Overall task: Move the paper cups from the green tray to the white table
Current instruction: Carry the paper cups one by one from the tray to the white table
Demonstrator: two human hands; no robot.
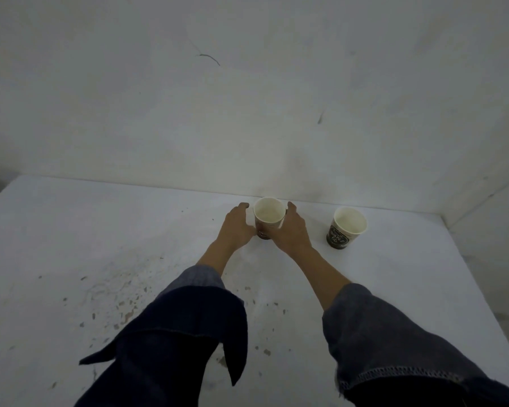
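Observation:
A paper cup [269,214] with a dark printed side stands upright on the white table [100,245], near its far edge by the wall. My two hands flank it. My right hand [291,230] lies against the cup's right side with its fingers curved round it. To the cup's left is my left hand [237,227]; its fingers are relaxed, with a small gap between the fingertips and the cup, and its thumb is close to the cup's base. A second paper cup [347,227], dark green with white print, stands upright to the right. No green tray is in view.
The white wall [247,98] rises straight behind the cups. Brown flecks and stains mark the near left part of the tabletop. The table's right edge [467,274] drops off towards a pale floor. Dark blue sleeves cover both forearms.

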